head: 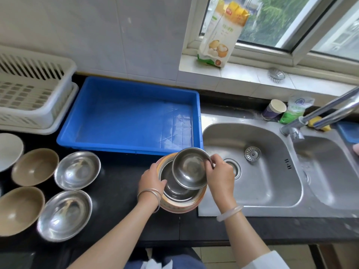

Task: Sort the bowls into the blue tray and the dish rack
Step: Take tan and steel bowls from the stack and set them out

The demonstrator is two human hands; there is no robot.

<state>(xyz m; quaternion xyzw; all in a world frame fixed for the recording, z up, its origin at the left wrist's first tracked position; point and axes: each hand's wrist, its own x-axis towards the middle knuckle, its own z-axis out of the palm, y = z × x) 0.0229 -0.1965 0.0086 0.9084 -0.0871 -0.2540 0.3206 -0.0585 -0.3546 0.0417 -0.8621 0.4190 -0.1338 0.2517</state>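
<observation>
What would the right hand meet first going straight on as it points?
Likely the near right corner of the blue tray, just past the small steel bowl that the right hand pinches; depth is unclear, so it might clear the rim.

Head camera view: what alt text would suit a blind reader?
A person's right hand pinches the rim of a small steel bowl, tilted above a stack of bowls that the left hand grips on a counter beside a sink. Behind lie a blue tray and a white dish rack; steel bowls and brown bowls sit at the left.
</observation>
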